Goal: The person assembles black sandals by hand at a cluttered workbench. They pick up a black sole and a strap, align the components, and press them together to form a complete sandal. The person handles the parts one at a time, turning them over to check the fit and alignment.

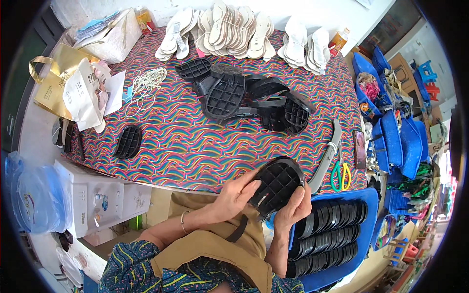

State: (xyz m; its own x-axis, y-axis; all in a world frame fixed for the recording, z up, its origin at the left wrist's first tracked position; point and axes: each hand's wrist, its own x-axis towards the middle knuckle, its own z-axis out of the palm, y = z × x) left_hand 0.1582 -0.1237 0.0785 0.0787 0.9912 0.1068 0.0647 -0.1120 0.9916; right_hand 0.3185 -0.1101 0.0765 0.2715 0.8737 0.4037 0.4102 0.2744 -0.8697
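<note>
My left hand (234, 196) and my right hand (296, 207) are both closed on a black shoe sole part (278, 184). It is tilted over the table's front edge, its gridded hollow underside facing up, with a thumb on either side. Beyond it lies a loose heap of black shoe soles (225, 95), some showing the same grid. A single black sole piece (129, 141) rests apart on the left of the table. Beside my right forearm, a blue crate (373, 215) holds rows of black curved pieces (326, 238).
Scissors (341, 177) with green and yellow handles and a curved blade (328, 157) lie on the patterned cloth (181, 151). Bundled pale insoles (227, 30) line the back. Cord (148, 83) and a gold bag (54, 95) sit left; a phone (359, 150) lies right.
</note>
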